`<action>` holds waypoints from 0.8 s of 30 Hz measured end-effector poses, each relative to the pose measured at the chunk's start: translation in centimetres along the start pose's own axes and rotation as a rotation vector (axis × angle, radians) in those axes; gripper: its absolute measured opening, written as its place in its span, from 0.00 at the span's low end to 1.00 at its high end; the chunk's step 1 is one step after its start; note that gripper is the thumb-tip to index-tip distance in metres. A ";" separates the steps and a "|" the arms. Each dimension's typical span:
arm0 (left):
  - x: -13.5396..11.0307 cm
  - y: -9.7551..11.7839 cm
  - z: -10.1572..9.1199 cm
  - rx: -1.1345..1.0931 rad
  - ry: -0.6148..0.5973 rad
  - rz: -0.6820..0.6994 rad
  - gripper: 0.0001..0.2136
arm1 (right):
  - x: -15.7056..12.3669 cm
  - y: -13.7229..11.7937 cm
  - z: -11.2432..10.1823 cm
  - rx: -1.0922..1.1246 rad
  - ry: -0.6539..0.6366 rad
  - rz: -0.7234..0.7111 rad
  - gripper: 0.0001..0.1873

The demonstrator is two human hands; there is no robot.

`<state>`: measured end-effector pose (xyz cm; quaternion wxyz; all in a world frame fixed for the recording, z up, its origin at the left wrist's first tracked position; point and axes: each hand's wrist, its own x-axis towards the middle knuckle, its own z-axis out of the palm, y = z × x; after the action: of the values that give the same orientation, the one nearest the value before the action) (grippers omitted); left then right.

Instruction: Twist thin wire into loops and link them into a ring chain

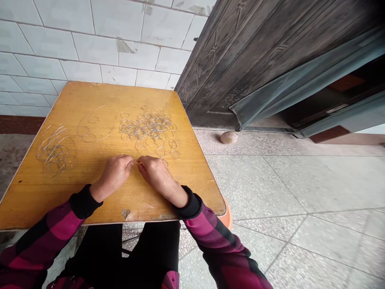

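Note:
My left hand (115, 172) and my right hand (153, 170) rest close together on a worn wooden table (90, 188). Both are closed in a pinch around a thin wire ring (132, 154) that lies between their fingertips. Just beyond the hands lies a heap of several small wire rings (148, 128). A bundle of larger wire loops (55, 151) sits at the table's left side. Between the two piles lies one big wire loop (94, 122) with a few small rings inside it.
A white tiled wall (90, 44) stands behind the table. A dark metal door (270, 60) is at the right, with a small round object (229, 137) on the floor at its foot. Speckled floor tiles (300, 208) spread to the right. An orange object (227, 216) pokes out under the table's corner.

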<state>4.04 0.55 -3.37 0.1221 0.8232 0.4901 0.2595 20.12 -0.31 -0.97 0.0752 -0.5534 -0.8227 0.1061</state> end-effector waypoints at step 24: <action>0.1 0.3 0.4 -0.168 0.132 -0.007 0.07 | 0.6 1.5 1.0 0.388 0.264 -0.111 0.10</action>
<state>4.53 0.54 -3.47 0.1590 0.7894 0.4764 0.3529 20.98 0.68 -2.27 0.2928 -0.4917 -0.7990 0.1847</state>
